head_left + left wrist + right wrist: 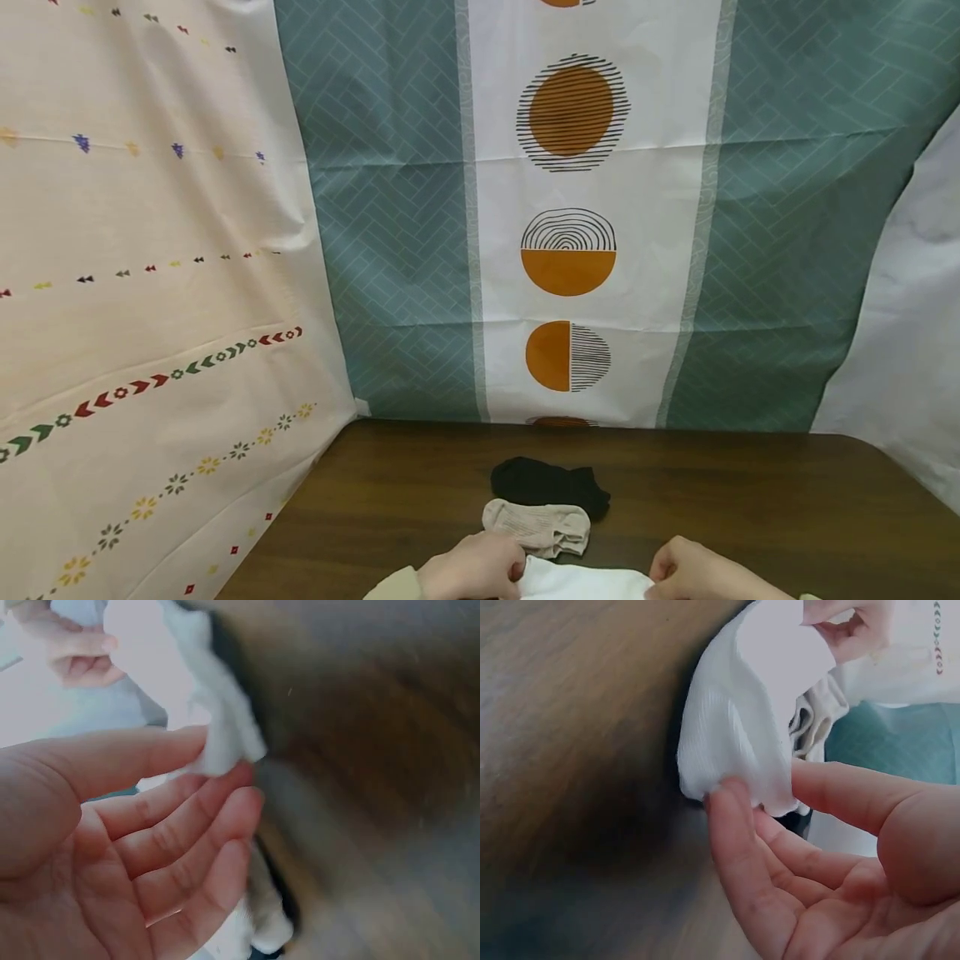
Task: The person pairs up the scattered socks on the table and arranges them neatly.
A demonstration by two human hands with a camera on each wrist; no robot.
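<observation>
A white sock [585, 583] with ribbed fabric [720, 742] is stretched between both hands at the bottom of the head view. My left hand [478, 568] pinches one end of it, the thumb pressing the cloth [225, 727] against the fingers. At the other end, my right hand [701, 573] pinches a corner between thumb and fingertips. Just beyond the left hand lies a folded pair of beige socks [528, 523]. Behind those is a folded pair of black socks [547, 483], partly overlapped by the beige ones in this view.
The socks lie on a dark brown wooden table [727, 492]. A green and white patterned curtain [382, 250] hangs along its back edge. On the left side hangs a cream cloth [150, 333] with small motifs, and pale fabric [907, 333] hangs at the right.
</observation>
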